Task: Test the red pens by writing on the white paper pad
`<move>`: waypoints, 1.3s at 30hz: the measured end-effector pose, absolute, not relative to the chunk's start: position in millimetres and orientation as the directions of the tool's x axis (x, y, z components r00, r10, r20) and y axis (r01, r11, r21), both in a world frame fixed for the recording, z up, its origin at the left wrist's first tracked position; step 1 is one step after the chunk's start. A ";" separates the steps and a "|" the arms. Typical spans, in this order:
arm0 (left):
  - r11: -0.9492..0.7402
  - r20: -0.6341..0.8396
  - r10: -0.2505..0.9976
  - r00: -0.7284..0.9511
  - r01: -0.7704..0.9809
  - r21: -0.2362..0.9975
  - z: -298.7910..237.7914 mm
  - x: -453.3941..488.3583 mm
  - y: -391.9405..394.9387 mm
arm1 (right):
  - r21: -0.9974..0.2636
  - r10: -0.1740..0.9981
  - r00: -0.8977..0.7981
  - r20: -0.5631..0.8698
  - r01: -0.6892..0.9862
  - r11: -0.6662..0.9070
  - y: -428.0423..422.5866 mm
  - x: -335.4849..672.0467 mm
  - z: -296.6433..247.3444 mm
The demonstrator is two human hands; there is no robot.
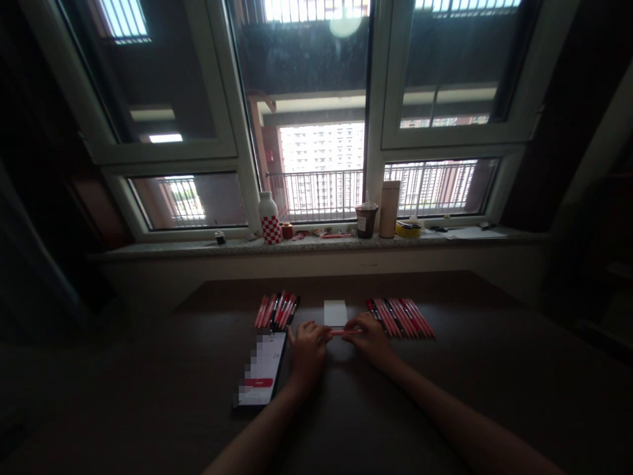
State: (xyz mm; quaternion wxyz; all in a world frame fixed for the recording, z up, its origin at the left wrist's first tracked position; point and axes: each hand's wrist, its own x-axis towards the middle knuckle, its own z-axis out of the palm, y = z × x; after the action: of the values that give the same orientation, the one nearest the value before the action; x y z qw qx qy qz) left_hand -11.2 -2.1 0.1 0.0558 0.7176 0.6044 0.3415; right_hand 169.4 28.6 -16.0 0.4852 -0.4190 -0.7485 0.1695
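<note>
My left hand [307,351] and my right hand [370,338] meet at the middle of the dark table [494,369], both closed on one red pen [342,332] held level between them. Just beyond the pen lies a small white card [335,312]. A row of red pens [277,311] lies to the left of the hands, and a second, wider row of red pens [401,317] lies to the right, touching my right hand's far side. A lit phone [263,376] lies beside my left wrist.
A stone windowsill [316,243] runs behind the table with a red-and-white checked bottle [270,218], a small red jar [287,230], a dark cup [366,220], a tall beige tumbler [389,208], a yellow tape roll [408,229] and papers [469,232].
</note>
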 end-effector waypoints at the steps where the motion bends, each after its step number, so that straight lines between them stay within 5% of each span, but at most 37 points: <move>1: -0.259 0.424 0.905 0.030 0.830 0.494 0.2 -11.3 -1.9 | -0.686 0.799 -0.163 0.579 0.433 0.585 29.2 168.9 -15.5; 12: -0.266 0.440 0.898 0.017 0.816 0.512 0.4 -12.0 -1.0 | -0.965 0.971 0.013 0.238 -0.108 0.238 28.9 157.1 -16.6; 20: -0.303 0.471 0.881 0.034 0.806 0.508 -3.5 -12.4 -0.2 | -0.747 0.995 -0.044 0.088 -0.664 0.036 30.5 146.4 -17.5; 39: -0.231 0.457 0.889 0.003 0.866 0.443 -3.5 -10.4 -0.4 | -0.457 0.950 -0.306 0.066 -0.855 -0.244 33.6 162.3 -6.6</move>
State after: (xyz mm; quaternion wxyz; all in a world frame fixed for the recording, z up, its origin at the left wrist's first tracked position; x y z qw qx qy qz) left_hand -10.4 -0.4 -3.5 0.0172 0.7080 0.6198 0.3379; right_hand 162.3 33.6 -6.6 0.5780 -0.1125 -0.2092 0.7807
